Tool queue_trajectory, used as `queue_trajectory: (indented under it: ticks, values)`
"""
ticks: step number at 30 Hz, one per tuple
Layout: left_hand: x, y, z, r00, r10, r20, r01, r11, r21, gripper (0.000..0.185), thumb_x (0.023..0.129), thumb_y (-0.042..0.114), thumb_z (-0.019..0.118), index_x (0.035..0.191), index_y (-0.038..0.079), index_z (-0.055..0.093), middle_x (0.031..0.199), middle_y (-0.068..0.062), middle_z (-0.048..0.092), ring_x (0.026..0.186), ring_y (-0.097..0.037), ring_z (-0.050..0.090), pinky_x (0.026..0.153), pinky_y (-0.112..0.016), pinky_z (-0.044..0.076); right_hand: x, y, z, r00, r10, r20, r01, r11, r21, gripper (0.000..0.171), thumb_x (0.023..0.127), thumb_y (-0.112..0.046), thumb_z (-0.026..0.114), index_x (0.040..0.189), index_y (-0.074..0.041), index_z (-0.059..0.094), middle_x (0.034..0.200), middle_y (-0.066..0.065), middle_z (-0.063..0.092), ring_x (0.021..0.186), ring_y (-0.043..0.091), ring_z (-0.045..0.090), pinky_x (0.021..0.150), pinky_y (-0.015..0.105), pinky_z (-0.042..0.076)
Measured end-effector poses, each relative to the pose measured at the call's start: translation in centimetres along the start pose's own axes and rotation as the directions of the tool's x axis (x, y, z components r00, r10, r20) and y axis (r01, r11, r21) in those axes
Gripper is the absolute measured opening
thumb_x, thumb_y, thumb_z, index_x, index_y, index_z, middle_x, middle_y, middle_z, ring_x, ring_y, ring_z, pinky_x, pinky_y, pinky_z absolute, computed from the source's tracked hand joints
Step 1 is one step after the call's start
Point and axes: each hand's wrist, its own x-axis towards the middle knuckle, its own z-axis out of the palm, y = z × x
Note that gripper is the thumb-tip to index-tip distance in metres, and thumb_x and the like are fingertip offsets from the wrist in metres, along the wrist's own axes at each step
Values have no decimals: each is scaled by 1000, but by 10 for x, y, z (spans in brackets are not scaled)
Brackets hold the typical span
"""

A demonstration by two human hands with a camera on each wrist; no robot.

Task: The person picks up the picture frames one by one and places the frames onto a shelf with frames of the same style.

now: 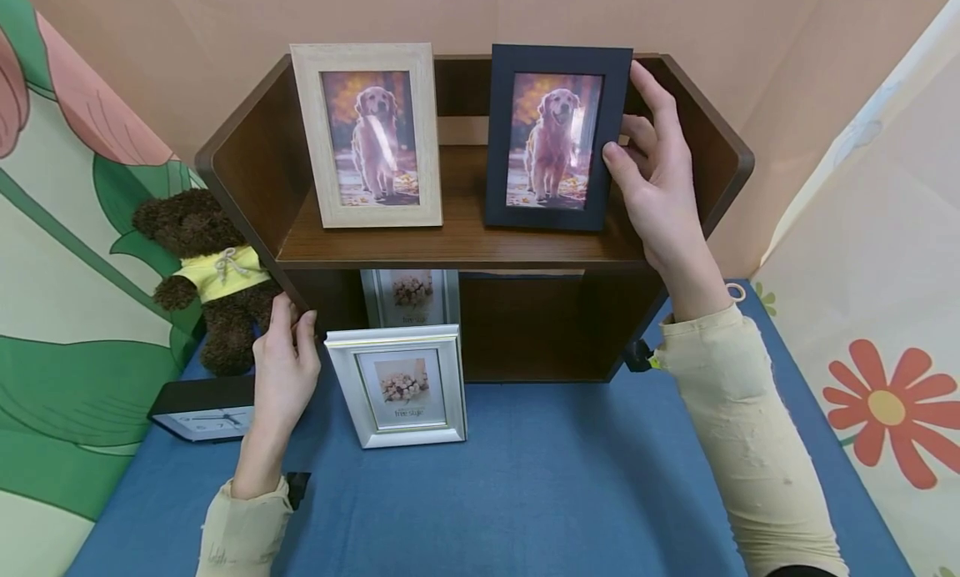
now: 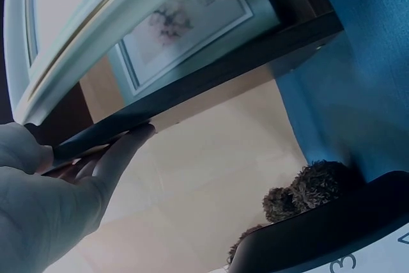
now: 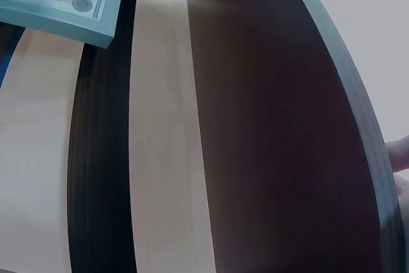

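Right grip (image 1: 660,173): nearly closed, thumb at the front of the black photo frame (image 1: 555,139) and fingers at its right edge; we read it as a light pinch. Left grip (image 1: 288,360): closed, thumb and fingers either side of the dark-brown bookshelf's (image 1: 465,248) left panel, by its lower front.

Black photo frame: on the upper shelf, right side, apparently standing, picturing a golden retriever. Cream photo frame (image 1: 375,135): same shelf, to the left, apart from it.

Step in hand, as we judge it: setting the black frame's stance. Next move, we think, calls for squaring its base, then loosening the thumb without dragging the edge.

Pose: right forearm slanting up from lower right, wrist before the shelf's right side; left forearm rising from lower left, hand lower.

Also listed: white photo frame (image 1: 442,377), upright before the lower compartment; black clock (image 1: 202,393) on the blue tabletop (image 1: 540,485).
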Motion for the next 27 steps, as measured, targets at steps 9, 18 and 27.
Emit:
queue_trajectory:
  ticks: [9,18,27]
  values:
    - [-2,1,1,1000,5,-3,-5,1000,-12,28,110,-2,54,137,-7,54,90,-24,67,58,-19,50,52,-19,34,-10,-5,0,999,-13,-52,11,999,-51,59,109,-3,54,165,-11,38,163,2,45,147,24,48,119,37,40]
    - [0,-1,1,1000,-2,-5,2,1000,9,24,111,-1,53,134,-10,53,82,-20,62,56,-20,49,51,-19,34,-24,-20,1,997,-44,-62,40,998,-55,58,108,-1,55,163,-7,37,166,7,42,152,23,44,119,36,39]
    - [1,-2,1,1000,-13,9,13,1000,0,27,111,-1,52,137,-9,52,93,-26,69,59,-25,53,53,-15,35,-40,-30,3,990,-112,-84,109,993,-40,55,107,-1,55,160,-3,39,162,12,46,150,27,47,120,37,37]
